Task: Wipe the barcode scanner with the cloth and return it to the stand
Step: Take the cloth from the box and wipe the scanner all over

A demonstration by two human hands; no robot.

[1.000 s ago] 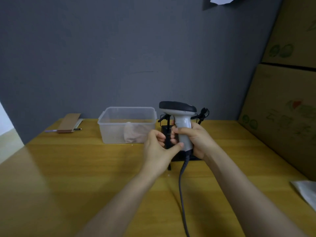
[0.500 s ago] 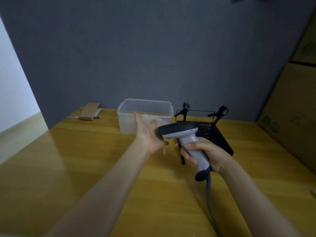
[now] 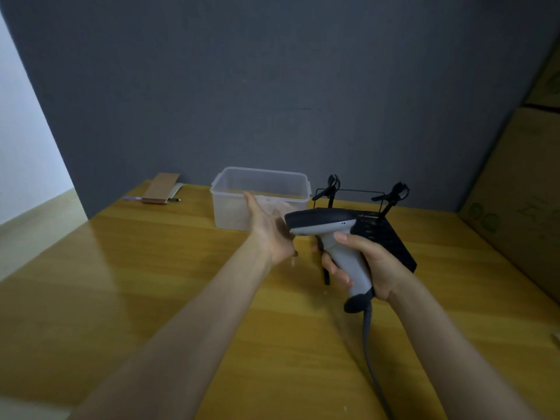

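Observation:
My right hand grips the handle of the grey barcode scanner, held tilted above the table with its dark head pointing left. Its grey cable hangs toward me. The black stand sits behind the scanner with two clip arms up and nothing in it. My left hand is open, fingers stretched over the clear plastic tub. A pale cloth lies inside the tub, mostly hidden by my hand and the scanner head.
A wooden table carries everything. A brown card and a pen lie at the far left. Cardboard boxes are stacked along the right edge. A grey wall stands behind the tub.
The scanner has come off the stand and tilted toward me in my right hand. My left hand let go of the scanner and reached out to the tub.

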